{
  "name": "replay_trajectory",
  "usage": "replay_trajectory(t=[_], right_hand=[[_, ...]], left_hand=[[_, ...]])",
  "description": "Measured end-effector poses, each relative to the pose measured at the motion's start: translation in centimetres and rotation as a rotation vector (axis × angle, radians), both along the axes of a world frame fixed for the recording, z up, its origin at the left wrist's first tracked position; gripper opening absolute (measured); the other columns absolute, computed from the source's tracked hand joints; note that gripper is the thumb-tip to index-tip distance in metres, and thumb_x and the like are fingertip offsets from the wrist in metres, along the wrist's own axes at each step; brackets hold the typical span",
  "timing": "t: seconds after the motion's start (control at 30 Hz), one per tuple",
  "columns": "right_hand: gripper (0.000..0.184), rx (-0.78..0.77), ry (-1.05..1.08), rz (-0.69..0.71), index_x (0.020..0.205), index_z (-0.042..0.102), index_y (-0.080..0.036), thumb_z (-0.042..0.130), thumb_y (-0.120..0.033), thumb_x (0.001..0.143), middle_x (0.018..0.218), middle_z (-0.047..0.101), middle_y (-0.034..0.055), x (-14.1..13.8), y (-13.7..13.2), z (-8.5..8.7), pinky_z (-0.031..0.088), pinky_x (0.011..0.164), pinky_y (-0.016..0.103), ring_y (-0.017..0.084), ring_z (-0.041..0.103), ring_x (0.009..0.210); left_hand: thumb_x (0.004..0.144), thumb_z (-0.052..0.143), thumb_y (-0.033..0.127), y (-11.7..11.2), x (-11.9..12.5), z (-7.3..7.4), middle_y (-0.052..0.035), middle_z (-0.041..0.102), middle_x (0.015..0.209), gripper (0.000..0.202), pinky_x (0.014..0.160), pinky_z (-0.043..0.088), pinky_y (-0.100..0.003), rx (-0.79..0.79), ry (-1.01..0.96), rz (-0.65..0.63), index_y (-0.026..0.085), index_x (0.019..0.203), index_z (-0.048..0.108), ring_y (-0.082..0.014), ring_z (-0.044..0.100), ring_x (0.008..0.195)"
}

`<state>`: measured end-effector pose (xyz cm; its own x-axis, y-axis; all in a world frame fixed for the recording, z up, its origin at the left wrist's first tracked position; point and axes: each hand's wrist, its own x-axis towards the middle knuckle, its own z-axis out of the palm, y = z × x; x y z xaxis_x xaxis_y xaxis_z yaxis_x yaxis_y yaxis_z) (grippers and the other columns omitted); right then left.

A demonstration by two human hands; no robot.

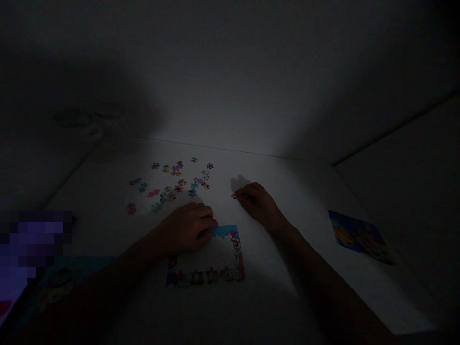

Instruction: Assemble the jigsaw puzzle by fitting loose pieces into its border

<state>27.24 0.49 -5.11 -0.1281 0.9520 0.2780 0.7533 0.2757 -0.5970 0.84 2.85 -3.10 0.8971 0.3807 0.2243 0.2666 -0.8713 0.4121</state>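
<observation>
Forearms (319, 282) nearest; between them, partial puzzle border (226, 275) on tabletop (294, 194). Left hand (189, 227) curled over its upper-left, any hold: can't tell. Right hand (260, 203): fingers bunched at a small piece (234, 196), grip unclear. Loose pieces (178, 188) beyond left hand. Risk: left-hand drag could split border. Containers: none I can make out.

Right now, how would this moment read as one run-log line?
left hand: covering part of puzzle border | right hand: at single piece, grip unclear | loose pieces: scattered beyond left hand | lighting: dim
</observation>
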Motion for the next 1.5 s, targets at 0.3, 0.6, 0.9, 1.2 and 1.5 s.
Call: replay_trajectory(t=[0.3, 0.6, 0.9, 1.2, 1.5], right_hand=[[0.017, -0.014, -0.034, 0.019, 0.093, 0.067, -0.021, 0.053, -0.029, 0.087, 0.090, 0.065, 0.0085, 0.25, 0.23, -0.01, 0.051, 0.079, 0.039, 0.023, 0.062, 0.087], [0.018, 0.010, -0.029, 0.000, 0.092, 0.069, -0.022, 0.054, -0.031, 0.086, 0.090, 0.065, 0.0081, 0.15, 0.22, -0.17, 0.053, 0.075, 0.039, 0.022, 0.062, 0.082], [0.021, 0.014, -0.034, 0.037, 0.094, 0.071, -0.023, 0.053, -0.033, 0.088, 0.089, 0.064, 0.0080, 0.44, 0.29, -0.36, 0.053, 0.074, 0.036, 0.021, 0.063, 0.082], [0.020, 0.024, -0.021, 0.067, 0.098, 0.070, -0.023, 0.053, -0.028, 0.089, 0.088, 0.063, 0.0082, 0.21, 0.05, 0.06, 0.052, 0.073, 0.037, 0.021, 0.061, 0.081], [0.021, -0.029, 0.025, 0.002, 0.104, 0.065, -0.019, 0.053, -0.027, 0.090, 0.098, 0.064, 0.0099, 0.12, -0.24, 0.37, 0.050, 0.078, 0.036, 0.020, 0.061, 0.086]], left_hand=[[0.088, 0.049, 0.022, -0.66, 0.18, -0.11, -0.0042, 0.063, 0.093, 0.019, 0.081, 0.045, -0.032, 0.103, 0.044, 0.008, 0.019, 0.097, 0.065, -0.0175, 0.055, 0.083], [0.091, 0.049, 0.028, -0.86, 0.16, -0.02, -0.0039, 0.062, 0.095, 0.019, 0.081, 0.044, -0.033, 0.150, 0.066, -0.022, 0.020, 0.100, 0.063, -0.0171, 0.054, 0.085], [0.091, 0.049, 0.029, -0.84, 0.21, 0.10, -0.0040, 0.061, 0.094, 0.018, 0.079, 0.043, -0.032, 0.180, 0.087, -0.027, 0.020, 0.096, 0.064, -0.0166, 0.053, 0.082], [0.089, 0.049, 0.023, -0.93, 0.23, -0.02, -0.0040, 0.061, 0.092, 0.017, 0.081, 0.045, -0.034, 0.137, 0.070, -0.013, 0.020, 0.095, 0.064, -0.0181, 0.054, 0.084], [0.087, 0.051, 0.019, -0.89, 0.16, -0.23, -0.0038, 0.062, 0.095, 0.019, 0.080, 0.046, -0.034, 0.089, 0.024, -0.008, 0.021, 0.100, 0.065, -0.0180, 0.055, 0.085]])
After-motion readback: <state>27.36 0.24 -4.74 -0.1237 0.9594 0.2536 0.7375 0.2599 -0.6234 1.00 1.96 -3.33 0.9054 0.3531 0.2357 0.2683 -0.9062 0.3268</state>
